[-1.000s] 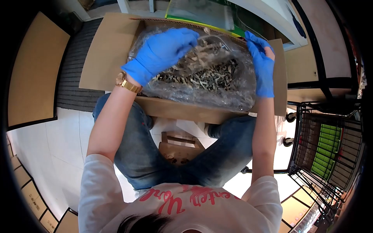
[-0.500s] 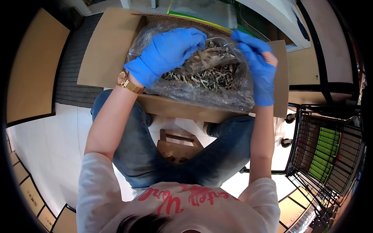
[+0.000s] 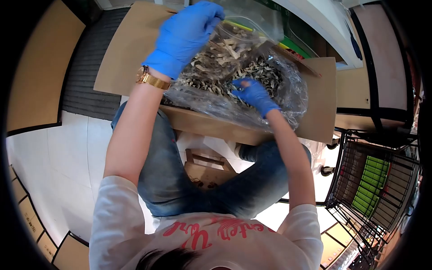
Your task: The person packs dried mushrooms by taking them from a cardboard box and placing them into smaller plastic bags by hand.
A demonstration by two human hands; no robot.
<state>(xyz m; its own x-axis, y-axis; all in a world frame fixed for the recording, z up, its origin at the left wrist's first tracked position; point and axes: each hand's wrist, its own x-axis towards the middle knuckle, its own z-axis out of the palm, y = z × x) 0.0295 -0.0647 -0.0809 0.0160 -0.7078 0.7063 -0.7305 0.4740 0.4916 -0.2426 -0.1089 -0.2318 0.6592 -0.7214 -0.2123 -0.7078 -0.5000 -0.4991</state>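
In the head view my left hand [image 3: 182, 38], in a blue glove with a gold watch at the wrist, is raised over the box. Its fingers are closed on the top of a clear plastic bag [image 3: 265, 18], which holds pale dried strips [image 3: 227, 50]. My right hand [image 3: 257, 96], also gloved, reaches low over darker dried strips [image 3: 270, 74] in a large clear liner [image 3: 292, 96]. Its fingers are apart and touch the strips; a bare patch shows near the thumb. What the strips are I cannot tell.
The liner sits in an open cardboard box [image 3: 216, 124] before my knees, flaps spread. A small wooden stool [image 3: 207, 173] shows between my legs. A black wire cart [image 3: 387, 180] with a green item stands at right, a ribbed dark mat [image 3: 87, 67] at left.
My left hand has moved up and slightly left, lifting the plastic bag with it. My right hand has come down and left from the box's right side onto the loose strips.
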